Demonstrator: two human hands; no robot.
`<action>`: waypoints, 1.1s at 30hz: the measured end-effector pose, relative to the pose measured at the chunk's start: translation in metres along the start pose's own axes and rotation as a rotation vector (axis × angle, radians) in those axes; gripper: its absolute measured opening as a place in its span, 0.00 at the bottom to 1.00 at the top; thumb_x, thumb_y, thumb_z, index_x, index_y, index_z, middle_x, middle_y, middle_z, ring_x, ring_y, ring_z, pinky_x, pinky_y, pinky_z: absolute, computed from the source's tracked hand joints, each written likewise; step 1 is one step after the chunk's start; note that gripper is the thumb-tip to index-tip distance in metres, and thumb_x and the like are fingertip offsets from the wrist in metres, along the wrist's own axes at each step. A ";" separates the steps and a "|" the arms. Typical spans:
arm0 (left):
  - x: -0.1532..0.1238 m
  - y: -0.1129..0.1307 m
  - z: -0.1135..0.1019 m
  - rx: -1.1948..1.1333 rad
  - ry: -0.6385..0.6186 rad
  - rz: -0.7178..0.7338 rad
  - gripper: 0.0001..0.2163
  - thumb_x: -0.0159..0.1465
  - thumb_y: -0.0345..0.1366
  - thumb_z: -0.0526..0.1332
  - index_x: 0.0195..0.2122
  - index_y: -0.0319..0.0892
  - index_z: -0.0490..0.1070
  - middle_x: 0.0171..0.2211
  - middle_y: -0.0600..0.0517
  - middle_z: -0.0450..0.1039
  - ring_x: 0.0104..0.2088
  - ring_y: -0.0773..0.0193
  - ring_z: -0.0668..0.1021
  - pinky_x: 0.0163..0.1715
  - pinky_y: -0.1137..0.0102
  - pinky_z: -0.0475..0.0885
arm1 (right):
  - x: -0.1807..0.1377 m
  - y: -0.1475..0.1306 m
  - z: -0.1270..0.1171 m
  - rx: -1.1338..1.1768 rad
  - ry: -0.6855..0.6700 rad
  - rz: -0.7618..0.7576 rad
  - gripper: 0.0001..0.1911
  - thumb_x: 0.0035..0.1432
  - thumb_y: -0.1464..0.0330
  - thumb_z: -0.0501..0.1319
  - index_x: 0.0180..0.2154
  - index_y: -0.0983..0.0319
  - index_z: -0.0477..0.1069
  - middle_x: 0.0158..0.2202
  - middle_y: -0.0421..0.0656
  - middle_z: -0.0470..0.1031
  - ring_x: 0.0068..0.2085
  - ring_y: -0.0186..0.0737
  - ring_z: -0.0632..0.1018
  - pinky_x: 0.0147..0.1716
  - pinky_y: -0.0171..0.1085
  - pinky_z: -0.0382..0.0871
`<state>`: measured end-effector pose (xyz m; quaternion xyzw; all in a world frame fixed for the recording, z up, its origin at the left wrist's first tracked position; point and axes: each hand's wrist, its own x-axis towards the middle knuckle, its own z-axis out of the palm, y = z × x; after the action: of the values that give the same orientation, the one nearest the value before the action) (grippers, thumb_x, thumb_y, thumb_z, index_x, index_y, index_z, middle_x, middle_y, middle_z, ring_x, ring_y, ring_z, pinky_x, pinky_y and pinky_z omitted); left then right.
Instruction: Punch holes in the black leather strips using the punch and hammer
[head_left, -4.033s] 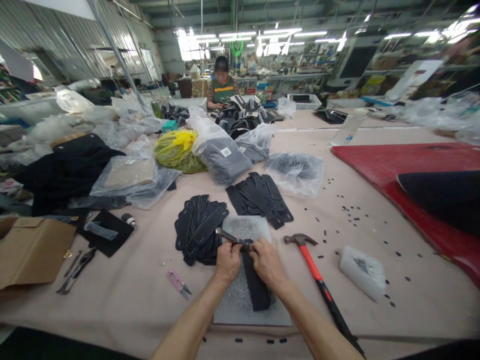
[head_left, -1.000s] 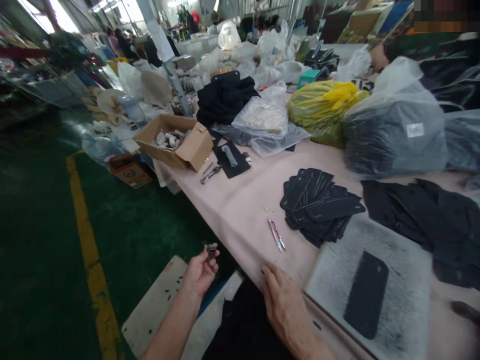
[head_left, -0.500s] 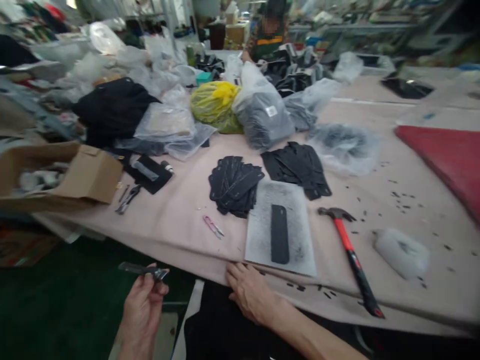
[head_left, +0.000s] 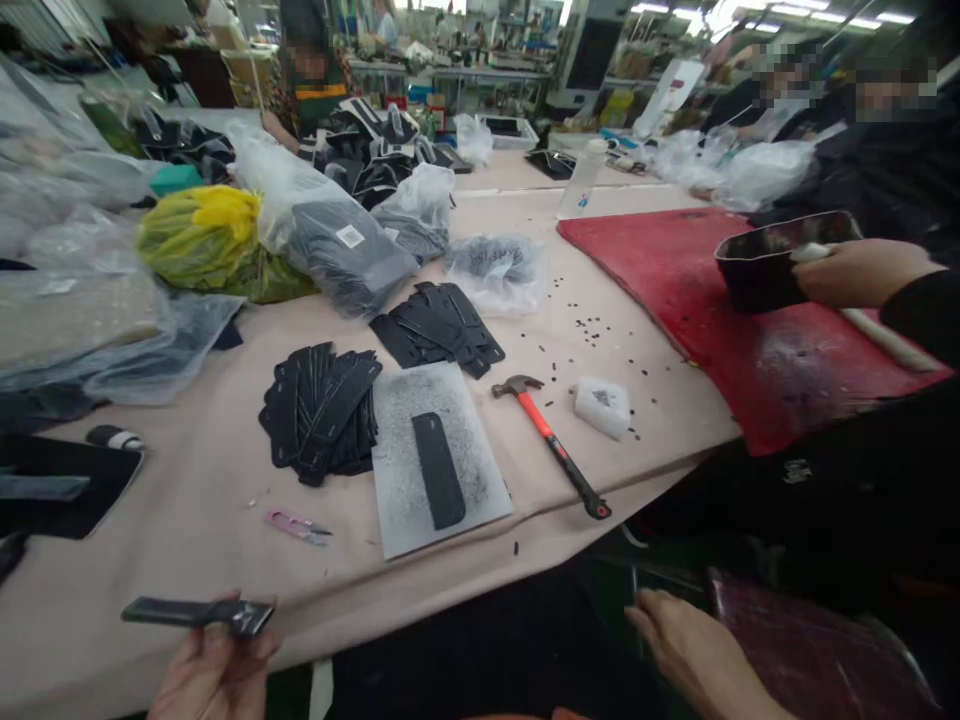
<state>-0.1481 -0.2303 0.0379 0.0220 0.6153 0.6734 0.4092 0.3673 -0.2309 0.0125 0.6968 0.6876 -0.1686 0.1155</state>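
Note:
My left hand [head_left: 214, 672] is at the bottom left, below the table edge, pinching a flat dark metal punch tool [head_left: 196, 613] that points left. My right hand [head_left: 694, 652] hangs low at the bottom right, off the table, fingers loosely stretched and holding nothing. On the table, one black strip piece [head_left: 438, 483] lies on a grey speckled board [head_left: 405, 500]. A fanned pile of black pieces [head_left: 319, 412] sits left of the board and another pile [head_left: 439, 325] behind it. A red-handled hammer [head_left: 553, 443] lies right of the board.
Pink thread snips [head_left: 296, 524] lie near the front edge. A white block [head_left: 602, 405] and small black punch-outs are scattered right of the hammer. Plastic bags [head_left: 330, 240] crowd the back left. A co-worker's hand [head_left: 862, 272] holds a black piece over a red mat [head_left: 675, 270].
The view has swung right. My right hand left the table edge and dropped low to the right. My left hand still holds the punch tool below the table edge.

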 end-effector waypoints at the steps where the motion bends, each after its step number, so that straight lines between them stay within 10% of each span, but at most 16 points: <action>1: -0.003 0.004 0.007 0.019 0.002 0.017 0.16 0.45 0.36 0.75 0.33 0.41 0.74 0.27 0.57 0.76 0.25 0.68 0.76 0.23 0.76 0.76 | 0.005 -0.023 -0.004 0.100 0.043 -0.062 0.15 0.64 0.63 0.50 0.40 0.59 0.74 0.36 0.47 0.79 0.36 0.45 0.80 0.35 0.39 0.70; 7: -0.023 0.022 0.062 0.080 -0.142 0.118 0.20 0.44 0.41 0.76 0.35 0.39 0.74 0.30 0.52 0.79 0.32 0.59 0.81 0.35 0.66 0.79 | 0.076 -0.174 -0.060 0.435 0.336 -0.453 0.14 0.66 0.65 0.49 0.47 0.58 0.70 0.46 0.47 0.76 0.45 0.44 0.77 0.45 0.42 0.70; 11: -0.023 0.015 0.096 0.167 -0.252 0.160 0.19 0.51 0.43 0.72 0.38 0.37 0.74 0.31 0.49 0.80 0.35 0.56 0.82 0.40 0.62 0.78 | 0.126 -0.224 -0.087 0.348 0.360 -0.568 0.20 0.60 0.66 0.56 0.54 0.61 0.67 0.57 0.52 0.68 0.55 0.51 0.70 0.52 0.50 0.64; 19: -0.016 -0.003 0.136 0.300 -0.427 0.191 0.16 0.58 0.43 0.67 0.41 0.36 0.73 0.37 0.45 0.79 0.40 0.56 0.80 0.44 0.64 0.75 | 0.157 -0.220 -0.074 0.108 0.180 -0.882 0.41 0.57 0.56 0.60 0.66 0.61 0.50 0.69 0.51 0.46 0.68 0.57 0.47 0.64 0.61 0.36; 28: -0.010 -0.016 0.163 0.337 -0.503 0.168 0.17 0.56 0.44 0.69 0.40 0.37 0.72 0.34 0.47 0.78 0.36 0.59 0.79 0.40 0.66 0.75 | 0.259 -0.230 -0.106 0.059 0.361 -0.920 0.28 0.65 0.59 0.52 0.63 0.60 0.57 0.66 0.50 0.55 0.66 0.51 0.56 0.63 0.57 0.42; 33: -0.010 -0.021 0.158 0.352 -0.514 0.181 0.16 0.57 0.43 0.68 0.40 0.37 0.72 0.33 0.48 0.77 0.35 0.59 0.79 0.38 0.66 0.75 | 0.263 -0.231 -0.110 0.095 0.410 -0.829 0.25 0.66 0.64 0.49 0.62 0.62 0.59 0.66 0.51 0.57 0.65 0.51 0.58 0.62 0.58 0.47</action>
<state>-0.0461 -0.1098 0.0627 0.3165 0.5942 0.5627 0.4797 0.1447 0.0609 0.0263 0.3868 0.9082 -0.0904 -0.1320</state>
